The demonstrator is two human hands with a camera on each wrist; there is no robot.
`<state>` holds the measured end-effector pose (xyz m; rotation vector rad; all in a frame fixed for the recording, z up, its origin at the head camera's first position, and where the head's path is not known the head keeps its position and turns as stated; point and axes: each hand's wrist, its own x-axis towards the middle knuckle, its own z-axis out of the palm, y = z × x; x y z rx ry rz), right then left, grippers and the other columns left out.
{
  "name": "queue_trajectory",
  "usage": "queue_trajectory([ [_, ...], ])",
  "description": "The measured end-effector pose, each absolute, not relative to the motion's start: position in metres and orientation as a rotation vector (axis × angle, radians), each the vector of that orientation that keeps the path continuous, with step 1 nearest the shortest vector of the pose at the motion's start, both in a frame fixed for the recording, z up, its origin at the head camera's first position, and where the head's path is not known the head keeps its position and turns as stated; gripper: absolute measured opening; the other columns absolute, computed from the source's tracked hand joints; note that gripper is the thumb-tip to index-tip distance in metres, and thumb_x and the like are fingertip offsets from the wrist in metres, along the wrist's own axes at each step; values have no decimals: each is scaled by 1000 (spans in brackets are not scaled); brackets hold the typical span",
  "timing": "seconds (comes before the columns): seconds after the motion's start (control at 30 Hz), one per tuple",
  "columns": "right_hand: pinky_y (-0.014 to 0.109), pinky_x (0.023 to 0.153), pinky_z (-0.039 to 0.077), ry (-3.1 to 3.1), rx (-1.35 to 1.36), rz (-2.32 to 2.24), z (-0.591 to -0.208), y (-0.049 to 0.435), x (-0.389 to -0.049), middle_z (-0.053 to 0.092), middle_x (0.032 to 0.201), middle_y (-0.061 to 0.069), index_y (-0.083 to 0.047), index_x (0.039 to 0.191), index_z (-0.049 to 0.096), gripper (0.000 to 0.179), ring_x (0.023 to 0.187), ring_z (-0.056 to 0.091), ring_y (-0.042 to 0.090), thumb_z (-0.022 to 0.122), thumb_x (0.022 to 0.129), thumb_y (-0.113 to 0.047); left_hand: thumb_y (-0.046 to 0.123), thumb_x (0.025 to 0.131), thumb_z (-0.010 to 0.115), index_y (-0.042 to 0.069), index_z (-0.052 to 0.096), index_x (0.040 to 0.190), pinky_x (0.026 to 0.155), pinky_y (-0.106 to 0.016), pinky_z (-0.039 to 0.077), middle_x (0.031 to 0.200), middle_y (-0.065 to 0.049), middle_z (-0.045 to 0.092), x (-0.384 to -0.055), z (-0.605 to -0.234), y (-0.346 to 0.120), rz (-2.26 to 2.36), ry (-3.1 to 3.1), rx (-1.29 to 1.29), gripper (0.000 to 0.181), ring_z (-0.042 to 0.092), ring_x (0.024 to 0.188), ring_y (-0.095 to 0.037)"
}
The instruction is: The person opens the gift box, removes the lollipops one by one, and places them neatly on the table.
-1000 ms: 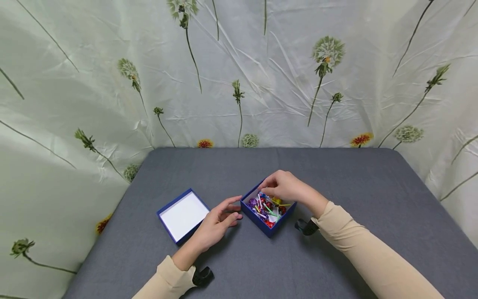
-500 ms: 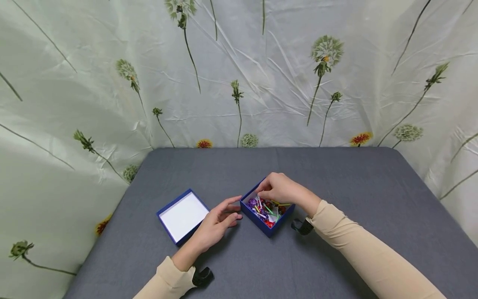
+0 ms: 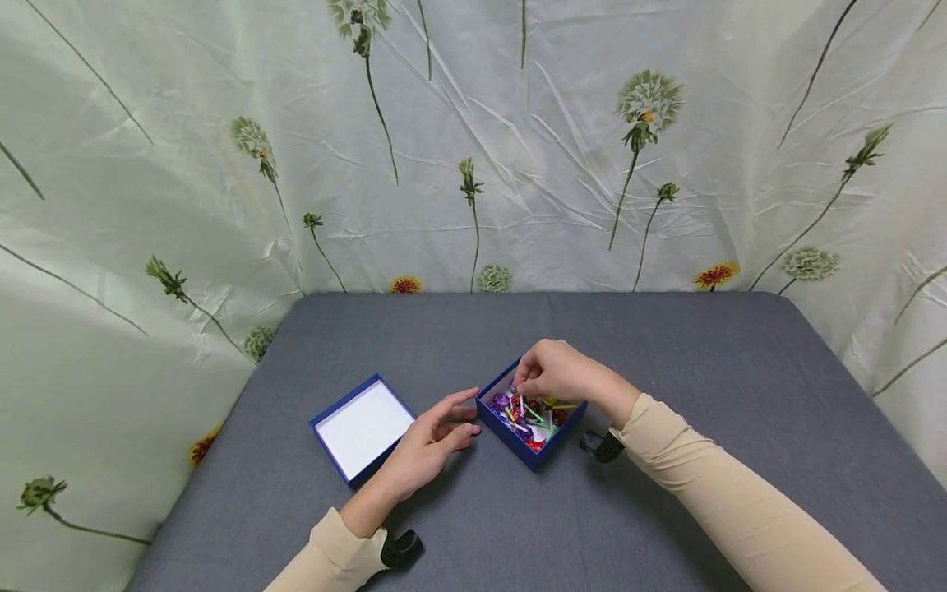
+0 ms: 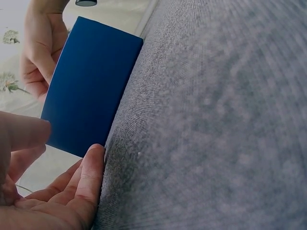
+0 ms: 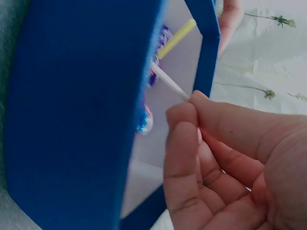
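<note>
In the head view, an open dark blue box (image 3: pixel 506 434) holds several lollipops (image 3: pixel 534 413) in shiny wrappers, with white, yellow and green sticks. Reaching over its far rim is my right hand (image 3: pixel 558 372). Thumb and forefinger pinch the end of a white lollipop stick (image 5: pixel 171 82), seen in the right wrist view; which candy head belongs to it is unclear. My left hand (image 3: pixel 425 448) lies at the box's left corner, fingers loosely bent. The left wrist view puts those fingertips (image 4: pixel 94 155) at the box's blue wall (image 4: pixel 91 86).
A blue tray-like lid (image 3: pixel 362 429) with a white inside lies left of the box, partly behind the left hand. Grey cloth covers the table (image 3: pixel 651 353). A flower-printed curtain (image 3: pixel 547 164) hangs behind and along the sides.
My right hand has shifted slightly left and lower into the box, then a little back up. A white stick near its fingertips has changed angle. The left hand stays put.
</note>
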<state>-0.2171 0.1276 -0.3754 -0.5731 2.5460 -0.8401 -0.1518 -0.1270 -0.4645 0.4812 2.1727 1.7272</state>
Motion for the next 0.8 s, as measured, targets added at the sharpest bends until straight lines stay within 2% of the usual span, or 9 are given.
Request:
queue_trajectory([
  [0.23,25,62,48,2535,-602,-771,-369,134,-219,72,77,3,-10,87,74,7,64,58,9,71,93,-12,13,104,54,32,43,151,94,-29,57,142,-17,56,-151,-464,-128,1719,2173,486,52,65,118,-29],
  [0.47,25,62,47,2526,-591,-726,-368,138,-218,69,72,6,-8,82,73,11,60,54,10,71,93,-11,14,104,55,31,44,150,93,-28,57,141,-17,57,-152,-464,-128,1710,2185,489,51,66,116,-29],
  [0.8,27,62,49,2453,-535,-883,-368,143,-215,70,74,8,-6,87,71,10,64,60,17,66,96,-9,19,101,62,31,46,149,90,-26,57,140,-17,58,-151,-463,-128,1708,2205,497,52,68,112,-28],
])
